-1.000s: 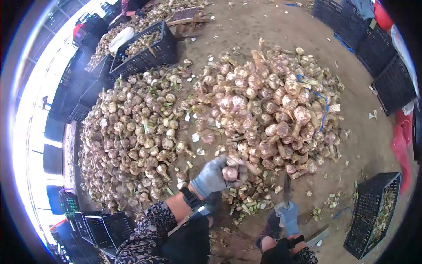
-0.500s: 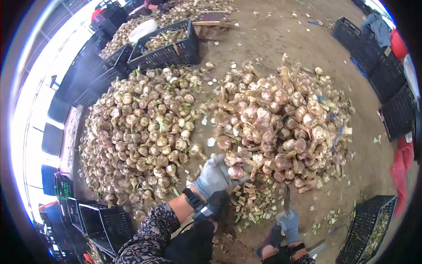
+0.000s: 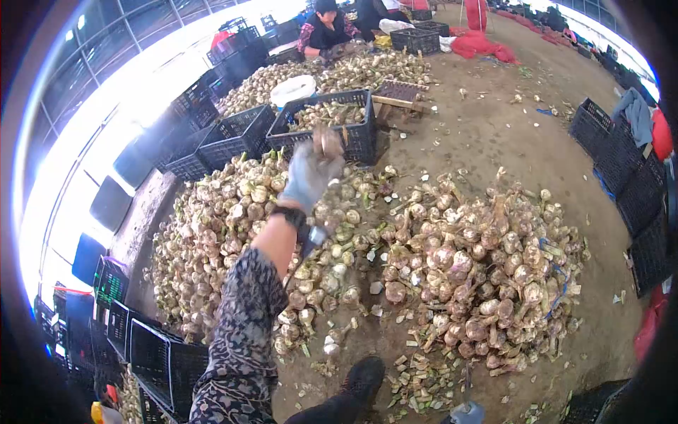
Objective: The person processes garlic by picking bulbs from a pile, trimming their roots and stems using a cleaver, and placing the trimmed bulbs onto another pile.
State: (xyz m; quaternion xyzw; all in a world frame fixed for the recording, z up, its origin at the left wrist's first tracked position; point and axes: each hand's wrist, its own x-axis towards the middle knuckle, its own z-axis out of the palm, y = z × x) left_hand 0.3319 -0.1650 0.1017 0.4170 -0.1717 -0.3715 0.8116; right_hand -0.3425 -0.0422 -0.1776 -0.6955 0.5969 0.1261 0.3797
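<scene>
My left hand [image 3: 308,173], in a pale grey glove, reaches far forward over the back of the left garlic heap [image 3: 212,233], near the crate of garlic. It is smeared by motion, with brownish garlic [image 3: 327,141] at its fingers. My right hand [image 3: 466,413], gloved too, shows only in part at the bottom edge. From it the thin blade of a knife [image 3: 467,378] points up, beside cut stem pieces [image 3: 420,381] and below the right garlic heap [image 3: 487,268].
A black crate [image 3: 360,141] holding garlic stands behind the left heap. Empty black crates [image 3: 159,364] line the left, and more [image 3: 618,159] stand at right. A person [image 3: 326,32] sits at a far heap. My shoe [image 3: 365,378] is between the heaps.
The view has tilted up, showing more of the far area. My left hand has moved from the stem pieces forward and left, toward the garlic crate. My right hand is now lower in view.
</scene>
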